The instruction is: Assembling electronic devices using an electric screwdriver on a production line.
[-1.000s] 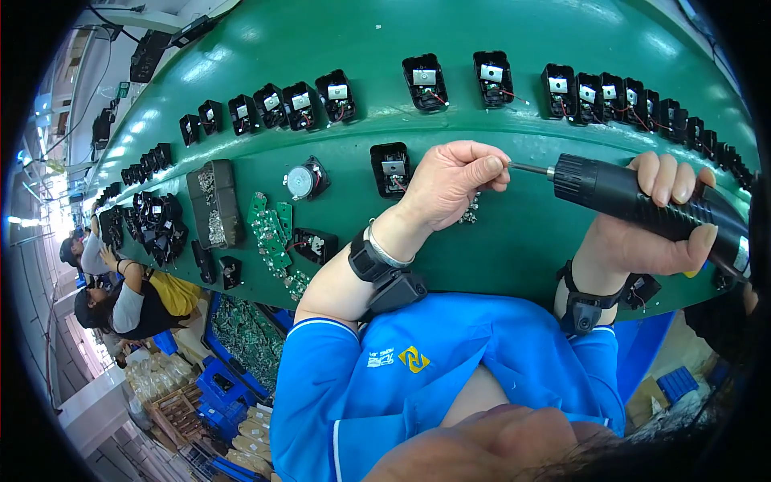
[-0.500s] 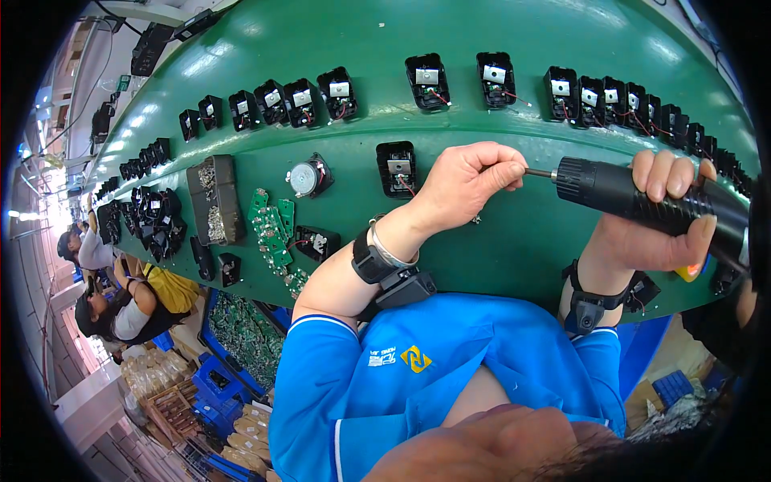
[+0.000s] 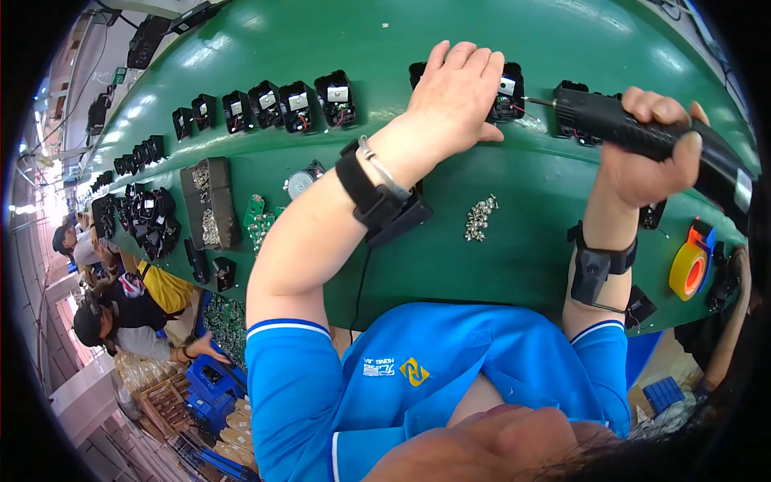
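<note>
Fingers stretched out, my left hand (image 3: 458, 100) reaches over the far row of black plastic housings. Its edge is beside one housing (image 3: 507, 92) with a metal bracket and thin wires, the thumb just below it. Another housing (image 3: 417, 74) is mostly hidden behind this hand. My right hand (image 3: 654, 149) is wrapped round a black electric screwdriver (image 3: 614, 120), held level with its bit pointing left. The bit's tip is close to the housing beside my left hand; whether they touch I cannot tell. A small pile of screws (image 3: 480, 218) lies on the green table.
More housings (image 3: 336, 98) line the table to the left. A divided screw tray (image 3: 210, 201), green circuit boards (image 3: 257, 221) and a round speaker (image 3: 302, 183) lie left of my arm. A yellow tape roll (image 3: 688, 271) is at the right. Two people (image 3: 120, 313) are at the left.
My left hand has gone from the screwdriver bit to the far row of housings, its fingers straightening. The screwdriver has moved slightly up and away in my right hand. The screw pile is uncovered.
</note>
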Action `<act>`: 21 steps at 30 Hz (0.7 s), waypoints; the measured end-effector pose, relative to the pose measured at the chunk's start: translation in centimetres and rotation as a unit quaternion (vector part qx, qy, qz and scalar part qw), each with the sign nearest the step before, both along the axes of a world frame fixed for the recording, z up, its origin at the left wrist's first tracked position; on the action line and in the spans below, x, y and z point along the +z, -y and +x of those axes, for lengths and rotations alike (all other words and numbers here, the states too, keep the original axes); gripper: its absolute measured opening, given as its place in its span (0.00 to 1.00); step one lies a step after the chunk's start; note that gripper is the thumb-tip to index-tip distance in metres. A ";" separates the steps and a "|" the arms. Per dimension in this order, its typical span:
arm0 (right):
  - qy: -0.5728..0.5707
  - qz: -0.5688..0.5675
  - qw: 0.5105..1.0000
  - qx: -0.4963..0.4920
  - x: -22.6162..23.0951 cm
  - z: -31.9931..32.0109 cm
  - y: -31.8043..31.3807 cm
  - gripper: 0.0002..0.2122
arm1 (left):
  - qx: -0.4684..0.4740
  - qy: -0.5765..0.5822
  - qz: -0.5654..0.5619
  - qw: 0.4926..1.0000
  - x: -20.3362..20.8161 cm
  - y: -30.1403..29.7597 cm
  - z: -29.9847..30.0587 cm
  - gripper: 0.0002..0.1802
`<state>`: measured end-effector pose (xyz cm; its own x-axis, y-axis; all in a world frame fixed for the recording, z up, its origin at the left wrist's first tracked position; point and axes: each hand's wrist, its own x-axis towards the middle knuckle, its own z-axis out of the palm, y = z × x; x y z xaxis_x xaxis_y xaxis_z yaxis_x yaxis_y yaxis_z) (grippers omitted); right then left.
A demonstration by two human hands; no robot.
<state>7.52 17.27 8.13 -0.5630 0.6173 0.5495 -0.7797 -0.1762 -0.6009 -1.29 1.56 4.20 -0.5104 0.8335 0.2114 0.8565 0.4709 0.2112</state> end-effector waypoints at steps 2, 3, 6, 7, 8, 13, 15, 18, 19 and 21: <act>0.029 0.009 0.999 -0.033 -0.7 -1.0 0.3 0.13 | -0.014 0.012 0.005 1.000 -0.9 -0.6 -0.7 0.40; 0.043 0.010 0.998 -0.041 -1.0 -1.4 0.5 0.13 | -0.023 0.021 0.008 0.999 -1.4 -0.7 -1.0 0.40; 0.071 0.026 0.995 -0.063 -2.0 -2.5 0.4 0.14 | -0.041 0.026 0.008 0.999 -2.1 -1.1 -1.5 0.39; 0.074 0.025 0.995 -0.062 -2.2 -2.7 0.5 0.14 | -0.041 0.029 0.006 0.999 -2.3 -1.2 -1.6 0.39; 0.077 0.021 0.994 -0.070 -2.5 -2.9 0.5 0.14 | -0.052 0.036 0.023 0.998 -2.6 -1.2 -1.7 0.38; 0.081 0.001 0.995 -0.059 -3.2 -3.2 0.5 0.14 | -0.064 0.049 0.058 0.995 -3.0 -0.7 -1.8 0.35; 0.087 0.006 0.995 -0.056 -3.3 -3.3 0.6 0.14 | -0.063 0.005 0.066 0.996 -3.2 -0.7 -1.8 0.31; 0.097 0.010 0.994 -0.058 -3.4 -3.3 0.8 0.14 | -0.061 0.039 0.058 0.996 -2.9 -0.7 -1.7 0.34; 0.097 0.010 0.994 -0.058 -3.5 -3.3 0.9 0.14 | -0.061 0.039 0.057 0.996 -2.9 -0.7 -1.6 0.34; 0.091 0.017 0.995 -0.048 -3.6 -3.4 0.9 0.14 | -0.062 0.037 0.043 0.996 -2.9 -0.6 -1.6 0.34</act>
